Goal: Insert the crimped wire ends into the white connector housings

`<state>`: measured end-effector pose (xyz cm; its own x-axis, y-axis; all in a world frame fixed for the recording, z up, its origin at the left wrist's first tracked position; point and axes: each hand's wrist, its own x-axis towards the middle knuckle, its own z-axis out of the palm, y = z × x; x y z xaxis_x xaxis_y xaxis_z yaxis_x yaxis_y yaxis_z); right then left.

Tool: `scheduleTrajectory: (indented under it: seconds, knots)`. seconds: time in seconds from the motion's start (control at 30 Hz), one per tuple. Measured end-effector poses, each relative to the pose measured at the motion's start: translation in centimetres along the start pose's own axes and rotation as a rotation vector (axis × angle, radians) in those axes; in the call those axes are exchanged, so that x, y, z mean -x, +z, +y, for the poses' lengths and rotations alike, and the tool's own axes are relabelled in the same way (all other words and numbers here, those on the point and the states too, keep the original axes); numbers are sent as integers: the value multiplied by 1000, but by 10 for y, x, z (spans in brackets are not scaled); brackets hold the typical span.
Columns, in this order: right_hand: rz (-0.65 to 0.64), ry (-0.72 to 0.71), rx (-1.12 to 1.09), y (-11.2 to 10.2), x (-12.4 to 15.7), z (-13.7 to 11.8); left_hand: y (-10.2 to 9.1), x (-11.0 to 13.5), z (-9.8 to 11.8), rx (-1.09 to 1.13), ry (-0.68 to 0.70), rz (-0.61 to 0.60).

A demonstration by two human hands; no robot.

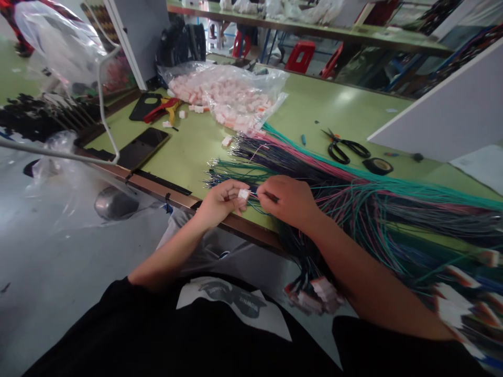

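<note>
My left hand point(222, 201) is closed in a pinch on a small white plastic connector point(243, 194) near the table's front edge. My right hand point(288, 200) is closed right beside it, pinching a thin wire point(272, 197) whose end meets the connector. Both hands rest over a wide bundle of coloured wires point(353, 193), green, pink, blue and black, that fans across the green table point(188, 146). Wire ends with white connectors fitted point(318, 293) hang over the table edge by my right forearm.
A clear bag of white and pink connectors point(231, 94) lies at the back, with loose ones point(196, 109) beside it. Black scissors point(348, 147), a roll of black tape point(378, 166), a dark phone point(143, 148) and red-yellow pliers point(163, 108) lie about. A white board point(451, 110) stands at right.
</note>
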<state>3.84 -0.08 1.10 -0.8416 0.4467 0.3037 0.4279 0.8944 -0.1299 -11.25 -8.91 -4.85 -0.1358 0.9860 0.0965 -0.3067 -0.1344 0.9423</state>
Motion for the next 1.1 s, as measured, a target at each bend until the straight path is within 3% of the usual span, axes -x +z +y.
scheduleTrajectory:
  seconds: [0.23, 0.47, 0.73, 0.83, 1.0, 1.1]
  knots:
    - [-14, 9, -1, 17, 2, -4, 2, 2, 3, -76, -83, 48]
    - [-68, 86, -355, 9, -2, 2, 7, 4, 6, -42, -81, 106]
    - [-71, 87, -331, 14, -1, 1, 8, 6, 8, -88, -74, 109]
    - [-70, 30, -413, 7, -1, 7, 10, 9, 12, -187, -12, 98]
    - [-321, -69, -539, -5, 6, 19, 19, 7, 38, -609, 204, 101]
    - [-392, -64, -591, -15, 9, 27, 26, -9, 58, -684, 290, 28]
